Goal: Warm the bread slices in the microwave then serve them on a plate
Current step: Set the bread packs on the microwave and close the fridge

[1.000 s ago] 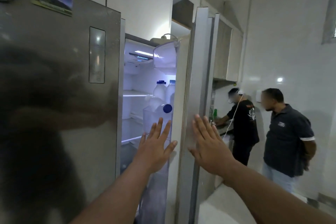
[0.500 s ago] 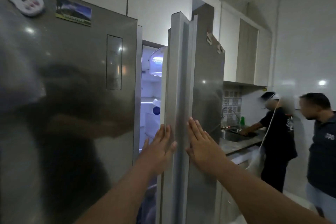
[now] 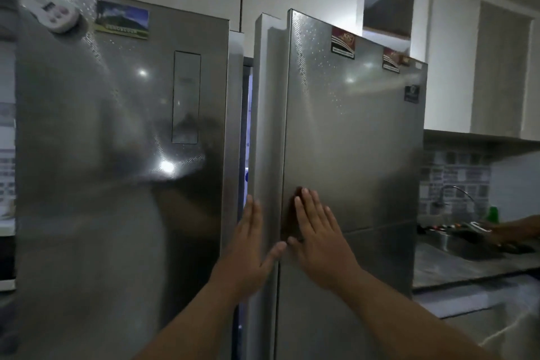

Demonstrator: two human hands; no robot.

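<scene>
A: Head view first. What does the coming move turn on?

B: The narrow lit gap (image 3: pixel 247 137) at centre frame, between the left fridge door (image 3: pixel 117 155) and the right fridge door (image 3: pixel 350 140). The right door's free edge runs top to bottom, and the gap lies just to the left of both hands.

A: Which hand is nearer it?

B: The left hand (image 3: pixel 248 254), flat on the door's side edge right beside the gap. The right hand (image 3: pixel 318 240) is spread on the door's front face, a little to the right.

A: Each grip?

B: Open palms, fingers straight, holding nothing.

A: The bread?

B: Not in view; neither microwave nor plate shows. At right of frame there is only the desk (image 3: pixel 455 266) with a sink (image 3: pixel 461 245).

A: So the push?

B: My judgement: away from the camera, closing the gap, with the left fingers at risk of a pinch.
</scene>
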